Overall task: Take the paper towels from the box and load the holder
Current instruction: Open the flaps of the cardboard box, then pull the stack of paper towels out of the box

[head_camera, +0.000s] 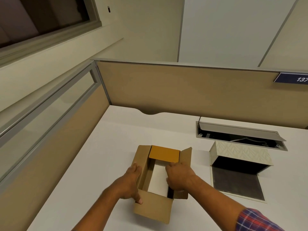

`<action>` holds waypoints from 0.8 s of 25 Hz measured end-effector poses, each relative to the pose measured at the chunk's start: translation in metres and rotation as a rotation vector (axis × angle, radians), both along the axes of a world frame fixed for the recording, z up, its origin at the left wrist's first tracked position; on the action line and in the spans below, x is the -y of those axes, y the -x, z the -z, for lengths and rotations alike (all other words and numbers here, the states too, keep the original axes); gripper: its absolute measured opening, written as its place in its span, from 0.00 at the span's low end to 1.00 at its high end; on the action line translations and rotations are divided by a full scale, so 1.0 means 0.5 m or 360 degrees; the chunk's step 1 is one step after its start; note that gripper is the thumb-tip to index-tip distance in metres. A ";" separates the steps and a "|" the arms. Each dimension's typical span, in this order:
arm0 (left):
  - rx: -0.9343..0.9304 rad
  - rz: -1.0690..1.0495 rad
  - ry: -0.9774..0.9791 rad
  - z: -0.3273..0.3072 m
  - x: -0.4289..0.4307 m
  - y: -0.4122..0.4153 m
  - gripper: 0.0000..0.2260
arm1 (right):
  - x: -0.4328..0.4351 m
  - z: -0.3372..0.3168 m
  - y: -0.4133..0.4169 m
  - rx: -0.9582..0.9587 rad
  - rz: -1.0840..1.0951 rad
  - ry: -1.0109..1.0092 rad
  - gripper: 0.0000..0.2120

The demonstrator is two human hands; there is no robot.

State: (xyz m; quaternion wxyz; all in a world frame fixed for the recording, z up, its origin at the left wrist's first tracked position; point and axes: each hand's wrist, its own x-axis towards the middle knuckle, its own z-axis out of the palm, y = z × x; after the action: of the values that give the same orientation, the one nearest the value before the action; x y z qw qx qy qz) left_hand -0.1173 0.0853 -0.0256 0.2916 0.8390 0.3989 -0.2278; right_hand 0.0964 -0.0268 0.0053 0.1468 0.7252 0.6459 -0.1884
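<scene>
An open cardboard box point(155, 207) sits on the white surface point(100, 155), flaps spread; the far flap shows an orange-brown inner face; inside lies a white stack, the towels point(159, 179), filling the left and middle of the box with a dark gap at its right; the left hand point(132, 182) presses against the box's left wall from outside, fingers flat along the cardboard and the thumb hooked at the near left corner; the right hand point(179, 176) reaches into the box from the right, fingers curled down over the right edge of the towels, thumb on the near side; whether it grips them firmly I cannot tell; the holder point(240, 157), a pale patterned case with a dark inside, lies open to the right of the box, well apart from it, its lid point(236, 185) spread flat toward the viewer; beyond it a cable hatch point(240, 133) stands open in the surface; a plaid sleeve point(256, 220) covers the right forearm
</scene>
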 end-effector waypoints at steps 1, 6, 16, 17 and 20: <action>0.0018 -0.0017 -0.0011 0.008 0.005 0.001 0.64 | -0.003 0.008 -0.008 -0.0046 0.0052 -0.0046 0.22; 0.0114 -0.0063 -0.0114 0.045 0.020 0.013 0.64 | -0.026 0.036 -0.041 -0.0231 0.0317 -0.0316 0.39; 0.0228 -0.0163 -0.0147 0.070 0.027 0.018 0.64 | -0.102 0.074 -0.105 -0.0453 0.0626 -0.0195 0.38; 0.0228 -0.0160 -0.0166 0.072 0.030 0.017 0.63 | -0.102 0.080 -0.108 -0.0473 0.0635 -0.0196 0.37; 0.0221 -0.0132 -0.0229 0.079 0.035 0.013 0.62 | -0.099 0.096 -0.113 -0.0508 0.0635 -0.0202 0.35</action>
State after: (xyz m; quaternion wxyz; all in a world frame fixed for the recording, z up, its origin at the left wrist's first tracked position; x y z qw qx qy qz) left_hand -0.1239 0.0676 -0.0651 0.2668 0.8543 0.4273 -0.1277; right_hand 0.1529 0.0225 -0.0425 -0.0429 0.8070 0.5156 -0.2846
